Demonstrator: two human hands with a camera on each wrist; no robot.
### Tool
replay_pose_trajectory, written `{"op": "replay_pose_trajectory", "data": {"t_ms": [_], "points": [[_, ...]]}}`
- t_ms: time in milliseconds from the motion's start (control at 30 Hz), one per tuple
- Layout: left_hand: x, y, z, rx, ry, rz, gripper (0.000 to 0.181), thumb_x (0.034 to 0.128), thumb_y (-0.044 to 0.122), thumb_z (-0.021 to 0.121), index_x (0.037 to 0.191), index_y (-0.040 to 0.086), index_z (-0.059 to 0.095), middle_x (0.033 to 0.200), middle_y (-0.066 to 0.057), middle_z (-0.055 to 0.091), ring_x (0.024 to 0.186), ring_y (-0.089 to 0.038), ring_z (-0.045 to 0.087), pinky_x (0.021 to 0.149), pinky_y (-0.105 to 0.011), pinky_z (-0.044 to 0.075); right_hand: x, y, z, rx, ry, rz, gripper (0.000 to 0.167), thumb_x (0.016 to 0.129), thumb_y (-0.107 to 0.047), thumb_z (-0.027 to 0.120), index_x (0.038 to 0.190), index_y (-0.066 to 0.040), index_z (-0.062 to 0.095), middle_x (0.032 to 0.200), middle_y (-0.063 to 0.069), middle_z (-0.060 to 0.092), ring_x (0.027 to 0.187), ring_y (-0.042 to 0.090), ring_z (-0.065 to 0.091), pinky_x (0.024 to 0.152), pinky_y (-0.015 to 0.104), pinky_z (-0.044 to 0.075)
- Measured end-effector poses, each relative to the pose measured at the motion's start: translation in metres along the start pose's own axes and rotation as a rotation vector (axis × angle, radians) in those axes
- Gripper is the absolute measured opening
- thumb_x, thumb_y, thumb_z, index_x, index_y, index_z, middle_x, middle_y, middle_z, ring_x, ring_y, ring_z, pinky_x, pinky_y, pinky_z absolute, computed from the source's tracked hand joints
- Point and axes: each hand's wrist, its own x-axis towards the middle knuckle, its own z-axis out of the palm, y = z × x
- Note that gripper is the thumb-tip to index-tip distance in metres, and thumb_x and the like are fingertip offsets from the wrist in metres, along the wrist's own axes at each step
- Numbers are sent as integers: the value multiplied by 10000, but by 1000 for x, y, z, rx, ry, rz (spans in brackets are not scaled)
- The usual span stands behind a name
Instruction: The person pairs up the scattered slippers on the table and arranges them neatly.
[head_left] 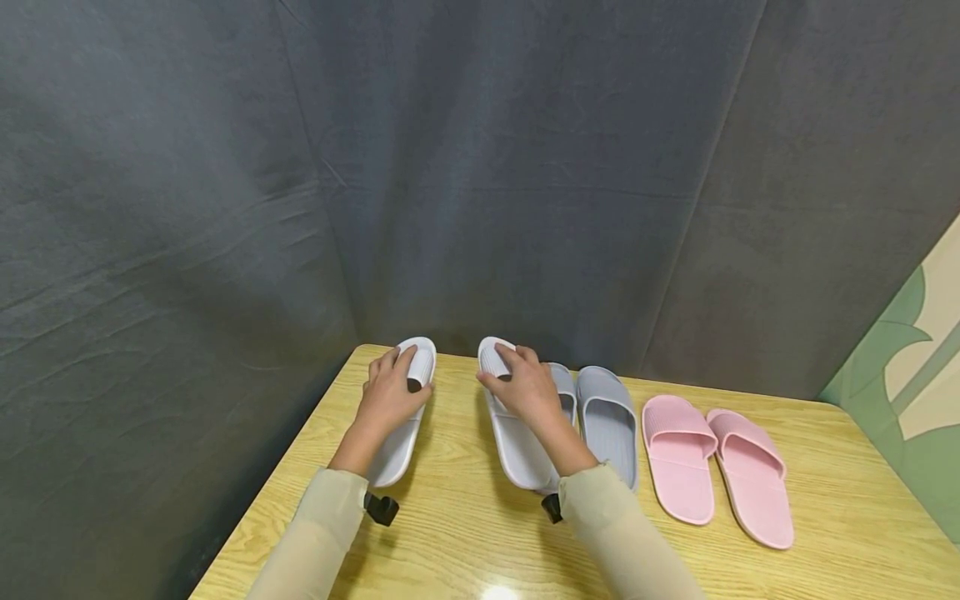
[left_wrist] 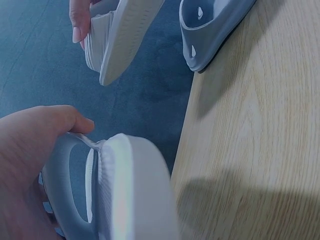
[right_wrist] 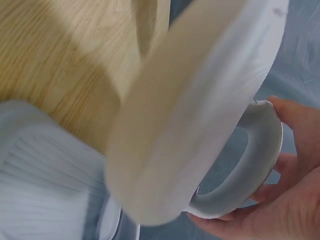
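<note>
My left hand grips a white slipper by its ribbed strap, over the table's left side. A matching white slipper hangs from my right hand, which holds it by the strap. Both wrist views show these slippers lifted and tilted: the left one has the thumb along its strap edge, and the right one has fingers curled around its strap. Just right of my right hand stands a pair of grey slippers; the nearer one is partly covered by the white slipper and my hand.
Farther right on the wooden table lies a pair of pink slippers, toes toward the back. A dark grey curtain hangs behind the table and along its left side. A green and beige patterned surface borders the right.
</note>
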Motion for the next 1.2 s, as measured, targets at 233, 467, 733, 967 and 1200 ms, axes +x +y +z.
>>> {"op": "replay_pose_trajectory", "data": {"t_ms": [233, 467, 733, 967, 1200], "points": [[0, 1, 2, -10, 0, -4, 768, 912, 387, 690, 1574, 159, 372, 1599, -221, 296, 1446, -459, 259, 1054, -675, 333, 0, -1, 4, 22, 7, 2, 675, 910, -492, 710, 1497, -217, 525, 1522, 200, 448, 1294, 534, 471, 1022, 597, 423], [-1, 2, 4, -9, 5, 3, 773, 909, 412, 682, 1572, 158, 376, 1593, -221, 307, 1443, -462, 268, 1051, -677, 337, 3, -1, 11, 22, 10, 7, 692, 913, -508, 701, 1508, -210, 509, 1526, 204, 440, 1295, 531, 465, 1024, 597, 421], [-1, 1, 7, 1, 8, 9, 774, 905, 422, 681, 1568, 153, 384, 1585, -225, 318, 1436, -464, 280, 1044, -678, 347, 3, -3, 17, 27, 7, 20, 691, 920, -508, 696, 1515, -215, 501, 1530, 214, 433, 1311, 541, 446, 1029, 601, 420], [0, 0, 9, 5, 4, 6, 773, 904, 417, 681, 1565, 144, 388, 1584, -231, 320, 1437, -471, 281, 1039, -677, 356, 2, -5, 22, 26, 30, 10, 676, 915, -493, 705, 1495, -194, 527, 1504, 227, 459, 1297, 539, 463, 1023, 590, 432], [1, -1, 12, 3, 9, 9, 769, 902, 415, 685, 1560, 145, 391, 1575, -230, 329, 1429, -470, 288, 1030, -676, 361, 3, -4, 28, 27, 27, 20, 681, 922, -503, 692, 1503, -197, 515, 1512, 227, 449, 1295, 550, 460, 1020, 597, 433]]}}
